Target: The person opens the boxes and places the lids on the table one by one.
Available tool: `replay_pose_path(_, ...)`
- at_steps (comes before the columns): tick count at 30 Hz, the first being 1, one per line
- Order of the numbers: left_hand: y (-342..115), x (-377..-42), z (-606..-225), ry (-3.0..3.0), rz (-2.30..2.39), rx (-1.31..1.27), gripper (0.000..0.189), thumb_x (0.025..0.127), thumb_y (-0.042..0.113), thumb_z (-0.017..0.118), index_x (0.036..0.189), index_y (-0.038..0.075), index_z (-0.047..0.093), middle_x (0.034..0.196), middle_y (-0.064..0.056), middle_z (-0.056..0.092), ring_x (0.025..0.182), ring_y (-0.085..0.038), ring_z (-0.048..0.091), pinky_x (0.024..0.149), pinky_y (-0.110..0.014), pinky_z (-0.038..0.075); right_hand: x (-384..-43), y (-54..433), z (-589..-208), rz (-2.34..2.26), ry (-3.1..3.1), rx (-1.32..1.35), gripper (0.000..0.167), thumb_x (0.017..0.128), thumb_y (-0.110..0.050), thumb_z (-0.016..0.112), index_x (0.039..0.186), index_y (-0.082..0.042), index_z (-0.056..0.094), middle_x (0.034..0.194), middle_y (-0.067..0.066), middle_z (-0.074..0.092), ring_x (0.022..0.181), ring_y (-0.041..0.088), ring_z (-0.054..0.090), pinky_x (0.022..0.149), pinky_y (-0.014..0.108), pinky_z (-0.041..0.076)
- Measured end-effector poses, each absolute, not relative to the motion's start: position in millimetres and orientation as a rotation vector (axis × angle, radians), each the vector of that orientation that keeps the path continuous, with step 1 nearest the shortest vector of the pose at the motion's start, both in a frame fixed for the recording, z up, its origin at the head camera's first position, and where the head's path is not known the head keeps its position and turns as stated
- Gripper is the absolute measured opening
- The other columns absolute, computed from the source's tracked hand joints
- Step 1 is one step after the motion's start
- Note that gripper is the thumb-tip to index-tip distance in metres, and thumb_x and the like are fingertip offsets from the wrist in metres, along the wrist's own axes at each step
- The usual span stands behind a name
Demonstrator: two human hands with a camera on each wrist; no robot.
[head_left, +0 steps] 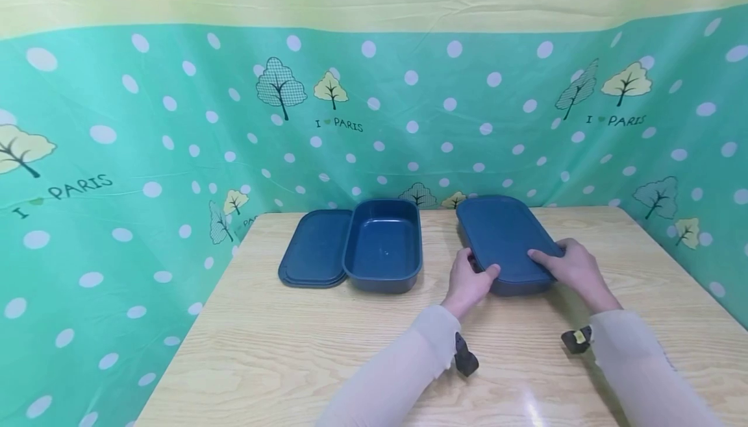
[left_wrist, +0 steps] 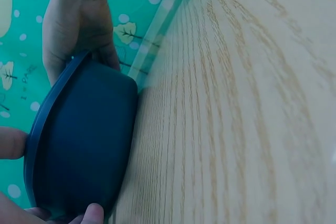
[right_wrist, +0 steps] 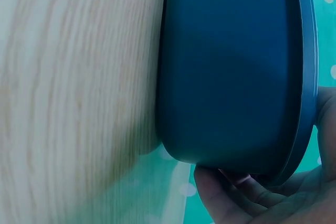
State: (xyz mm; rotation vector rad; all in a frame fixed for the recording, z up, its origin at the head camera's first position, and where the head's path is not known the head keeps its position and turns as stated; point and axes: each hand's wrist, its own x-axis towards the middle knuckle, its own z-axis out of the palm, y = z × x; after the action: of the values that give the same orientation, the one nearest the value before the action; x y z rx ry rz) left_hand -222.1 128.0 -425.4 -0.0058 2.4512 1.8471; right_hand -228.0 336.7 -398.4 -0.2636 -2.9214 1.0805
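A dark blue rectangular food container [head_left: 523, 288] with a matching lid [head_left: 505, 235] on top is on the right half of the table in the head view. My left hand [head_left: 471, 281] holds its near left corner, thumb over the lid. At the near right side, my right hand [head_left: 575, 268] grips the lid's rim with the thumb on top. In the left wrist view the container's end wall [left_wrist: 84, 135] shows between both hands. The right wrist view has the fingers [right_wrist: 210, 195] against the container's side below the rim. The container's inside is hidden by the lid.
Left of the hands stands a second blue container [head_left: 382, 245], uncovered, with nothing seen inside. A loose blue lid [head_left: 315, 248] lies flat against its left side. Behind the wooden table [head_left: 280, 349] hangs a green dotted curtain [head_left: 409, 102], which also runs along both sides.
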Motion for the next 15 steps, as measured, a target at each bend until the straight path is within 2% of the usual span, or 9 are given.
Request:
replay_pose_path(4, 126.8, -223.0, -426.0, 2.436, 1.867, -0.028, 0.068, 0.086, 0.036, 0.069, 0.142, 0.01, 0.039, 0.139, -0.006, 0.047, 0.13, -0.02, 0.043, 0.104, -0.036, 0.038, -228.7, 334.8, -399.2, 1.103, -2.918, -0.264, 0.097, 0.088, -0.062, 0.051, 0.133, 0.022, 0.029, 0.12, 0.041, 0.043, 0.105, 0.049, 0.05, 0.082, 0.056, 0.047)
replay_pose_path(15, 121.7, -225.9, -427.7, 2.392, 1.934, -0.055, 0.064, 0.087, 0.034, 0.068, 0.14, 0.012, 0.04, 0.135, -0.005, 0.05, 0.126, -0.02, 0.047, 0.103, -0.034, 0.04, -230.9, 327.8, -400.0, 1.108, -2.921, -0.253, 0.098, 0.088, -0.062, 0.05, 0.134, 0.021, 0.027, 0.125, 0.042, 0.041, 0.114, 0.054, 0.043, 0.09, 0.06, 0.042)
